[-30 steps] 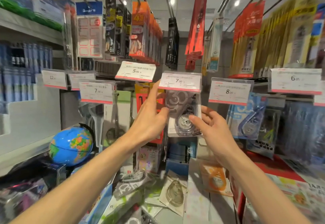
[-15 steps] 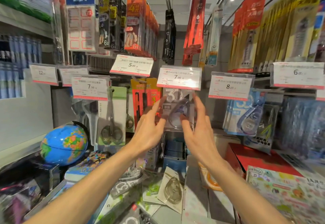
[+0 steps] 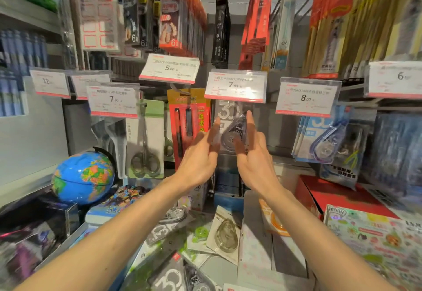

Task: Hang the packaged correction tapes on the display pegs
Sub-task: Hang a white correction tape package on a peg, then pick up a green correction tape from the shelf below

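Observation:
A grey packaged correction tape hangs from the peg under the 7.90 price tag. My left hand is raised at the pack's left edge and my right hand at its right edge. The fingers of both hands are straight and blurred, and whether the fingertips touch the pack cannot be told. Neither hand holds anything. More packaged correction tapes lie loose on the shelf below: a clear one and a dark one.
Blue correction tapes hang on the peg to the right under an 8.00 tag. A red pen pack and scissors hang to the left. A globe stands at the lower left and a red box at the right.
One second ago both hands held the pack below the tag. It now hangs on the peg, and both hands have opened beside it with straight fingers.

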